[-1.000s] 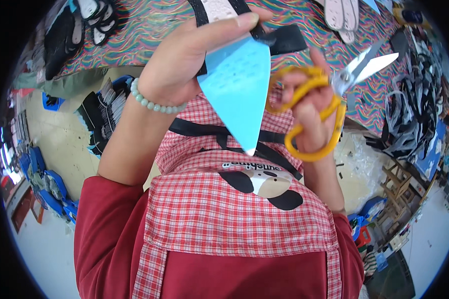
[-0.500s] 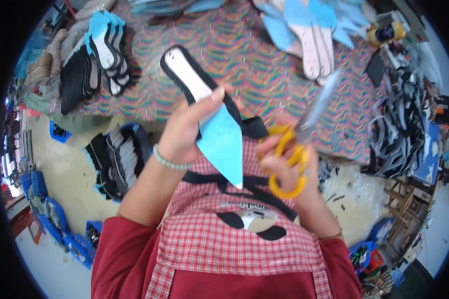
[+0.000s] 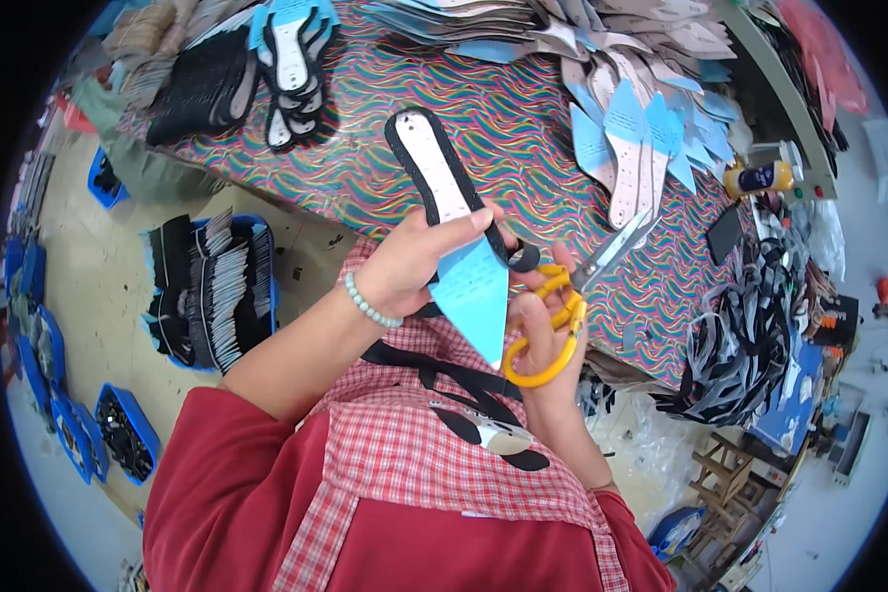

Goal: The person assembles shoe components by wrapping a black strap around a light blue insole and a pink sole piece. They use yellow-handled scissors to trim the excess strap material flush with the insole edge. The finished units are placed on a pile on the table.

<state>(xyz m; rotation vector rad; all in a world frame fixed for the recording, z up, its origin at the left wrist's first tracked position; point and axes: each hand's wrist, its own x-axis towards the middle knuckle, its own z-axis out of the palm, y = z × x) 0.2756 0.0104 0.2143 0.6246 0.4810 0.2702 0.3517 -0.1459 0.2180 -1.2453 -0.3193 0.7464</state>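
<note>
My left hand (image 3: 414, 252) grips a shoe insole (image 3: 470, 301) by its middle, thumb on top. The insole has a white heel part, a light-blue pointed toe and a black border round the heel. A short black strip (image 3: 525, 259) curls out at its right edge, near the fingers of my right hand (image 3: 546, 340). That hand has its fingers through the yellow handles of a pair of scissors (image 3: 612, 247). The blades point up and away to the right, apart from the insole, and look nearly closed.
A patterned tabletop (image 3: 365, 178) lies ahead. Black-edged insoles (image 3: 291, 64) are stacked at far left, blue-and-white insoles (image 3: 627, 148) at far right. A heap of black strips (image 3: 760, 306) hangs at the right edge, near a yellow bottle (image 3: 760, 178). Blue bins (image 3: 126, 434) stand at left.
The view has turned, so the table and stacks appear shifted. In the picture the insole sits further right, and the scissors' blades have come lower. Both hands keep their holds.
</note>
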